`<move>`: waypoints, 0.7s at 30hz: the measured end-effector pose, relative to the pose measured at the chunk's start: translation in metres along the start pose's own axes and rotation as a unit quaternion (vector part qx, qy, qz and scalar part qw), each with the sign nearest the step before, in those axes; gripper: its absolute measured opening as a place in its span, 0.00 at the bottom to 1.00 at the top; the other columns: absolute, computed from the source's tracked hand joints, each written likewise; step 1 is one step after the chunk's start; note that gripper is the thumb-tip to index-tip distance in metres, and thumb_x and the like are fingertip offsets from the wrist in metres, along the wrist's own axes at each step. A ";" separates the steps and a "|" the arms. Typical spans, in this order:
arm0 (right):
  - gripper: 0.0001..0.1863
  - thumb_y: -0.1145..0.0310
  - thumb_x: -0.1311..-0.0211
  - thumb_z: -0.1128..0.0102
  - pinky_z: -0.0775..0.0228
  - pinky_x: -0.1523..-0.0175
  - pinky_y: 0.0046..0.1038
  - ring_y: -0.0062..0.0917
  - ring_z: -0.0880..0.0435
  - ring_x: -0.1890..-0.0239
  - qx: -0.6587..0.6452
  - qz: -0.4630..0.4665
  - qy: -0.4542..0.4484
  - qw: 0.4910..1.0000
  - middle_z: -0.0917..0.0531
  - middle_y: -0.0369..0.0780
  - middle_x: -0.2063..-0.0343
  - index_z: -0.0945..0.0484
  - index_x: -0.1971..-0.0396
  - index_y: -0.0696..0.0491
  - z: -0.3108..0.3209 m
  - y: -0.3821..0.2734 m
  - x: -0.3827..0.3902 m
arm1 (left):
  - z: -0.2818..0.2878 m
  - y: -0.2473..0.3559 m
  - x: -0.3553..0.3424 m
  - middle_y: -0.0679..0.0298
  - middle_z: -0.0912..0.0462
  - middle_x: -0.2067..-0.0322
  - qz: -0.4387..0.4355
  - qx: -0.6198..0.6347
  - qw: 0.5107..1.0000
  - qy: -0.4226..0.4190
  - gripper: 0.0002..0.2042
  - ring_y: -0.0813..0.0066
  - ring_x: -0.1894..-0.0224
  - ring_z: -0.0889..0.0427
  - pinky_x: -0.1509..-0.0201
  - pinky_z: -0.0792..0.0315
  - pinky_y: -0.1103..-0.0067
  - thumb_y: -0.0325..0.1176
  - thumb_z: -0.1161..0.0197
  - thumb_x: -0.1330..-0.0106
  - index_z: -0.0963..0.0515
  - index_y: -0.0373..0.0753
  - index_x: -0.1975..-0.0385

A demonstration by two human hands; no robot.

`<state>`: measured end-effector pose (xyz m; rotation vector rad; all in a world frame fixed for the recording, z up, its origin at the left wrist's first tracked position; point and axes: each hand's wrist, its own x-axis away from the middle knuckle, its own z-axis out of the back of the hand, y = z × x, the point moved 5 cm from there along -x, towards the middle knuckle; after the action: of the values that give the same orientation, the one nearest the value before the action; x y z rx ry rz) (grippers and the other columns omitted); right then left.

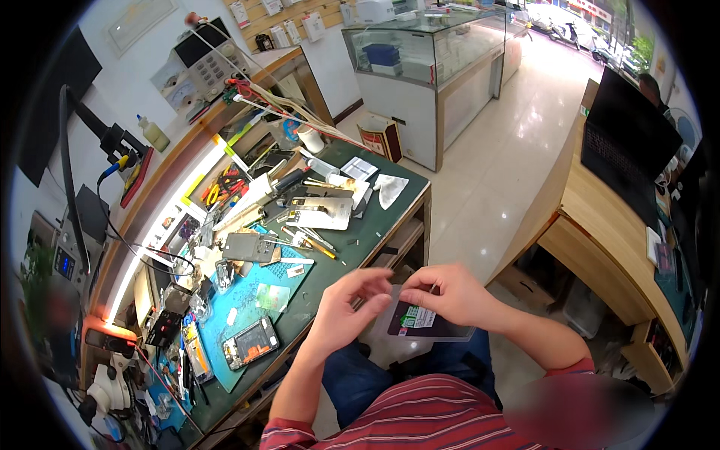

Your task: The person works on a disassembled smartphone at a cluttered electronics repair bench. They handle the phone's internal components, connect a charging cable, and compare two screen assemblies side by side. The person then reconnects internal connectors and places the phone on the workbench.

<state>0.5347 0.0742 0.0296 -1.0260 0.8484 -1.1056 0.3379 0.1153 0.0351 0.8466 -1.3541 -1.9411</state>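
Above my lap, a dark flat panel in a clear plastic sleeve [441, 331] carries a green and white label [418, 317]. My right hand [444, 294] pinches its upper edge between thumb and fingers. Just left of it, my left hand [352, 304] has curved fingers, with the thumb apart from them. Its thumb tip is close to the sleeve's upper left corner; whether it touches is unclear. On the bench to the left lies an opened phone [250, 343] with its inside showing, near the edge of a blue work mat [217, 330].
The green-topped bench [382, 196] is crowded with pliers [223, 187], a silver phone back [321, 213], a grey phone part [248, 247] and small tools. A wooden desk with a black laptop [626, 142] stands at right. A glass display counter [465, 52] is beyond the bench.
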 end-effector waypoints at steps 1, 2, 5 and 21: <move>0.12 0.63 0.31 0.34 0.21 0.56 0.32 0.34 0.12 0.62 0.049 0.056 0.002 0.997 0.12 0.43 0.63 0.14 0.58 0.56 0.002 -0.013 0.000 | -0.001 0.009 -0.003 0.61 0.14 0.57 0.016 -0.038 0.999 -0.022 0.17 0.76 0.56 0.16 0.50 0.22 0.78 0.23 0.34 0.30 0.21 0.36 0.41; 0.11 0.63 0.31 0.35 0.22 0.56 0.33 0.36 0.13 0.62 0.073 0.078 -0.003 0.994 0.12 0.43 0.64 0.14 0.59 0.56 0.003 -0.016 0.001 | -0.003 0.019 -0.005 0.61 0.13 0.59 0.030 -0.075 0.996 -0.048 0.17 0.76 0.57 0.15 0.52 0.21 0.78 0.24 0.34 0.31 0.20 0.37 0.43; 0.10 0.65 0.30 0.36 0.23 0.56 0.36 0.40 0.15 0.62 0.134 0.127 -0.017 0.983 0.14 0.44 0.66 0.15 0.61 0.56 0.005 -0.018 0.006 | -0.007 0.024 -0.010 0.60 0.13 0.62 0.082 -0.115 0.984 -0.109 0.13 0.71 0.60 0.14 0.56 0.21 0.75 0.26 0.32 0.32 0.18 0.37 0.49; 0.12 0.63 0.29 0.36 0.23 0.57 0.29 0.22 0.17 0.66 -0.056 -0.027 -0.029 0.998 0.14 0.37 0.69 0.15 0.63 0.57 0.039 0.043 0.011 | -0.049 0.079 -0.017 0.64 0.29 0.78 -0.318 -0.374 0.853 -0.177 0.11 0.65 0.75 0.23 0.73 0.32 0.69 0.37 0.31 0.33 0.24 0.42 0.75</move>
<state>0.5858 0.0769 0.0004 -1.1759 0.8474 -1.0785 0.3965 0.0789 0.0997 0.5760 -0.3483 -2.9474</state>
